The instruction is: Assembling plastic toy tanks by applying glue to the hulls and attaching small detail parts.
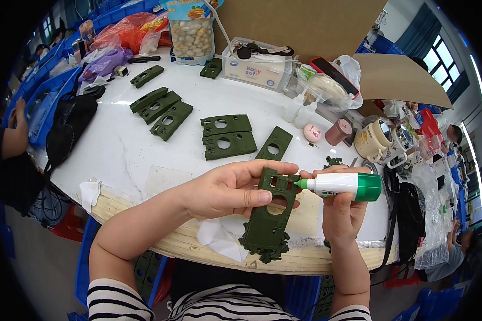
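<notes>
White tabletop (pixel 118 160) stretches before us in a busy workroom, a black bag (pixel 72 128) at its left edge. To the bag's right, dark-green slotted parts (pixel 181 111) lie in loose groups toward the far side. Above the near edge, our left hand (pixel 225 190) grips a similar green plate (pixel 265 227), thumb on its face, the plate slightly tilted. Just right, our right hand (pixel 340 216) is closed around a white bottle (pixel 334 183) with a green end, its green nozzle (pixel 301 183) pointing left at the plate's far end; we cannot tell whether they touch. Farther right stands a cream mug (pixel 372 140).
</notes>
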Demonstrator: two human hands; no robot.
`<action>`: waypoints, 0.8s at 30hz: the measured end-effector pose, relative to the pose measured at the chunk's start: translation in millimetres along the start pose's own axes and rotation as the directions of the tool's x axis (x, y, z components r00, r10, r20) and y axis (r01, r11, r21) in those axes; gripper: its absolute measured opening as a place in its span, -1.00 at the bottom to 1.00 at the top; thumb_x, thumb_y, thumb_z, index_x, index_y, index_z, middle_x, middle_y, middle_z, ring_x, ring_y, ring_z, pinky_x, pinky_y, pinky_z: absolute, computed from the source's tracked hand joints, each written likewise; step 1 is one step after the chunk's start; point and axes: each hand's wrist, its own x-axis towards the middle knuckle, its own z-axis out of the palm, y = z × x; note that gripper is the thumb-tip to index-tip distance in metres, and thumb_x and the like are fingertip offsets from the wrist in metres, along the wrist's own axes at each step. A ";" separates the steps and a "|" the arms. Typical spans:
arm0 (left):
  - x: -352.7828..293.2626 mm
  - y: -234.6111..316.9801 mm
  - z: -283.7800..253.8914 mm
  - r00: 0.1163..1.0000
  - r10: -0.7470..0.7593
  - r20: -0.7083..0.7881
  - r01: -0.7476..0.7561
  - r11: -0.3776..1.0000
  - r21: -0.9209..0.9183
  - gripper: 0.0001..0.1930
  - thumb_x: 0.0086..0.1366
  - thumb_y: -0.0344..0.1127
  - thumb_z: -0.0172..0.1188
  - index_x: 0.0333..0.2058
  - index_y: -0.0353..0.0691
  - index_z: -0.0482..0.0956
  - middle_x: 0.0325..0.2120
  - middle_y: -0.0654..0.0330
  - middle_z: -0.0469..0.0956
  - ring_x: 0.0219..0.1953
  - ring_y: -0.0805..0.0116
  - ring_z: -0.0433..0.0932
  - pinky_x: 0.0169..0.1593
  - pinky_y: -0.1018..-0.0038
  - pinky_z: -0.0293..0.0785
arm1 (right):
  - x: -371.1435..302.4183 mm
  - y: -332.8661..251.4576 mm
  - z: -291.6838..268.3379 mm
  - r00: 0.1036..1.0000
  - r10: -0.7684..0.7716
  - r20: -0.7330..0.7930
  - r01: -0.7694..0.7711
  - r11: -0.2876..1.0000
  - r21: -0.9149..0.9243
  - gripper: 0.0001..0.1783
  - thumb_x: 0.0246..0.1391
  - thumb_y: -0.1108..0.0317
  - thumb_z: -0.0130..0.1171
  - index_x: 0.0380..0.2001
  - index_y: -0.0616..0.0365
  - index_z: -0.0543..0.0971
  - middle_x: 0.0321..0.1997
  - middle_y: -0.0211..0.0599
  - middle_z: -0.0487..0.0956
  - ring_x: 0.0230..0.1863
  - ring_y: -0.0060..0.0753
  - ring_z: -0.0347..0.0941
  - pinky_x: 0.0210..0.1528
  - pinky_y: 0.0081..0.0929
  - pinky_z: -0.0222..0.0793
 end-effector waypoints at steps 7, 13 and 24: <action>0.0 0.6 0.0 1.000 0.002 0.010 -0.001 1.000 -0.010 -0.42 0.34 -0.39 -0.01 0.28 -0.29 0.01 0.25 0.02 0.12 0.18 0.08 0.32 0.16 0.26 0.37 | 0.7 -0.8 2.0 1.000 -0.008 -0.011 0.009 0.997 0.075 -0.53 0.16 0.02 0.06 -0.13 0.19 0.24 -0.18 -0.14 0.44 -0.10 -0.28 0.47 0.04 -0.14 0.41; -0.7 2.7 0.7 1.000 -0.002 0.018 0.002 1.000 -0.013 -0.43 0.34 -0.38 -0.02 0.28 -0.27 0.02 0.25 -0.01 0.11 0.18 0.08 0.32 0.08 0.36 0.45 | 5.5 -2.9 6.2 0.997 -0.080 0.025 0.076 0.989 0.123 -0.55 0.19 0.08 0.06 -0.15 0.27 0.26 -0.21 -0.08 0.52 -0.09 -0.11 0.53 -0.04 -0.30 0.40; 1.1 -0.2 -1.8 0.998 0.038 0.044 -0.037 0.999 -0.017 -0.43 0.35 -0.38 -0.02 0.28 -0.27 0.02 0.25 -0.03 0.11 0.18 0.07 0.32 0.14 0.31 0.40 | 5.7 -2.9 5.8 0.994 -0.092 0.061 0.085 0.990 0.113 -0.55 0.19 0.11 0.06 -0.14 0.30 0.25 -0.19 -0.01 0.53 -0.08 -0.11 0.53 0.00 -0.29 0.41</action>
